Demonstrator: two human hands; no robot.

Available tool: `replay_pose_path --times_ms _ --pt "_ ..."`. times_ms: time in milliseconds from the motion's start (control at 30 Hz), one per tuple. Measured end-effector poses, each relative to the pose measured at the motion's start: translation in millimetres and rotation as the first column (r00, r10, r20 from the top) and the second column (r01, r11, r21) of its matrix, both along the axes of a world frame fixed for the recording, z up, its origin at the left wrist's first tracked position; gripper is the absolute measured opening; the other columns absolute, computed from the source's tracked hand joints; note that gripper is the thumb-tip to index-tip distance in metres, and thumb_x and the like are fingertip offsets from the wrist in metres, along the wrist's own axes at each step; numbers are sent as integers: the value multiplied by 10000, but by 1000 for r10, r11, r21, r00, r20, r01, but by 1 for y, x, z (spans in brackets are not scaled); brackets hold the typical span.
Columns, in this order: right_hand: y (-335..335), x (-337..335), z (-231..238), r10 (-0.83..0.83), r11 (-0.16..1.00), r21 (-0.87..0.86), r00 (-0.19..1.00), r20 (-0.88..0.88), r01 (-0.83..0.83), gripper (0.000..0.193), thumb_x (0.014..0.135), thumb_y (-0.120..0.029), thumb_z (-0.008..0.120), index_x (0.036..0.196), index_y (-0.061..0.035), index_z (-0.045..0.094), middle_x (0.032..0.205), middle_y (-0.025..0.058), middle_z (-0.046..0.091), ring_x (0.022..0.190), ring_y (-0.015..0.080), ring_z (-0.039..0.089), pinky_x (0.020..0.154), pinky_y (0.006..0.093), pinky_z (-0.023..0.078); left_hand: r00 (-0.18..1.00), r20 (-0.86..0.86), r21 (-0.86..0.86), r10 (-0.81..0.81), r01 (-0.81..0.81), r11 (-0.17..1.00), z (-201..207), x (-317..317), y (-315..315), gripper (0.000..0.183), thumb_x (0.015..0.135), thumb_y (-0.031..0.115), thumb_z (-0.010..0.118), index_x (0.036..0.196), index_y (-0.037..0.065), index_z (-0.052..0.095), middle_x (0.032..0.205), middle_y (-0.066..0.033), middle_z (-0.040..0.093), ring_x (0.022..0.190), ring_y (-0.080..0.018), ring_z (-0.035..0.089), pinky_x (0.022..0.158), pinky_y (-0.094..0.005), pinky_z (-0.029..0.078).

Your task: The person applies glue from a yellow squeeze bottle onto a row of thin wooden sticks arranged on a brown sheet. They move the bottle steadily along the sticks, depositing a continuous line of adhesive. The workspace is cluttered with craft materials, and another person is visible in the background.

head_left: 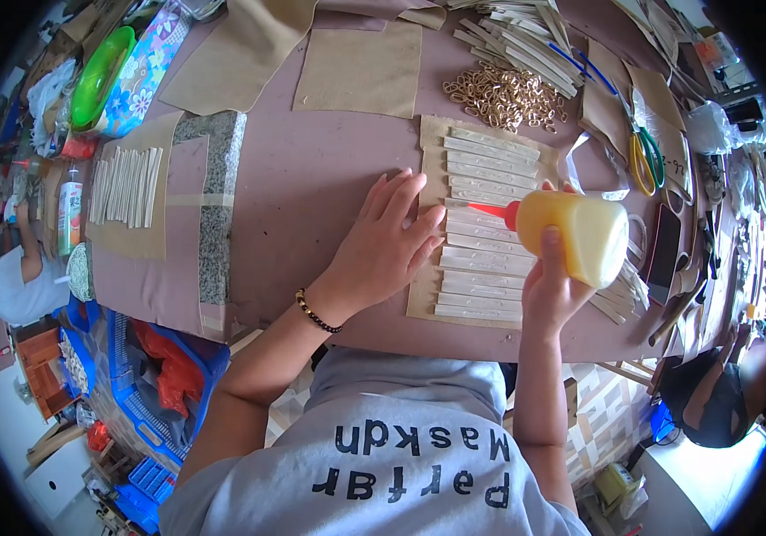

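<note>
My right hand (554,290) grips a yellowish squeeze bottle (579,234), tilted with its red nozzle (490,211) pointing left. The nozzle tip is over a column of pale narrow strips (487,259) laid side by side on a tan sheet (423,308). Glossy streaks that look like glue run along several strips. My left hand (387,237) has its fingers spread, the fingertips by the sheet's left edge and nothing in them. A beaded bracelet circles that wrist.
A heap of gold-coloured metal rings (503,96) lies beyond the sheet, near bundled loose strips (526,40). Scissors (646,156) with yellow and green handles are at the right. More strips (128,188) rest on a board at the left. Two other people sit at the far sides.
</note>
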State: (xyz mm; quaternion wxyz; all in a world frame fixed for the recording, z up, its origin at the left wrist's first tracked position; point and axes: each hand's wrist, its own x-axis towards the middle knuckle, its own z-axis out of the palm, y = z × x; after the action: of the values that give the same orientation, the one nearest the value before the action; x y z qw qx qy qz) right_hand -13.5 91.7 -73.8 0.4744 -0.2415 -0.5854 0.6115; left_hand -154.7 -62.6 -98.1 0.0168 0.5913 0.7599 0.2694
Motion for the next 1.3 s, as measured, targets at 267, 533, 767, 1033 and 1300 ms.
replay_pose_path --times_ms 267,533,767,1033,1300 --pt "-15 -15 1 49 999 -3 999 -18 -49 554 842 -28 700 1315 38 420 1267 188 560 1158 323 587 996 449 474 1000 -15 1 -2 2 1000 -1 0 0 335 915 216 590 1207 57 545 1335 -232 394 1281 -412 384 1089 -520 331" --pt "-12 -11 4 74 994 72 997 36 -77 555 836 -29 708 1309 42 426 1258 196 568 1165 319 582 1006 448 462 1000 -6 18 -6 7 1000 -2 -1 0 341 908 206 594 1207 51 540 1330 -232 392 1280 -414 384 1092 -521 330" --pt "-9 -6 5 57 993 100 998 40 -61 567 838 -42 718 1315 38 420 1263 197 569 1162 319 586 1002 442 465 1000 -2 8 -6 6 1000 1 0 0 340 902 194 601 1208 56 541 1335 -228 388 1285 -410 380 1097 -520 327" --pt "7 12 5 -55 993 108 995 78 46 542 843 -43 718 1311 12 451 1256 183 584 1159 297 591 1007 430 467 1000 5 3 -3 3 1000 -1 0 0 336 911 196 601 1214 64 541 1345 -211 381 1289 -408 375 1077 -507 349" --pt "12 22 13 -121 989 90 990 77 114 503 843 -17 708 1287 29 475 1241 172 603 1149 276 595 1014 409 461 1000 -4 -19 4 -4 1000 -1 0 0 327 915 194 601 1214 71 554 1355 -197 376 1292 -412 371 1067 -495 363"
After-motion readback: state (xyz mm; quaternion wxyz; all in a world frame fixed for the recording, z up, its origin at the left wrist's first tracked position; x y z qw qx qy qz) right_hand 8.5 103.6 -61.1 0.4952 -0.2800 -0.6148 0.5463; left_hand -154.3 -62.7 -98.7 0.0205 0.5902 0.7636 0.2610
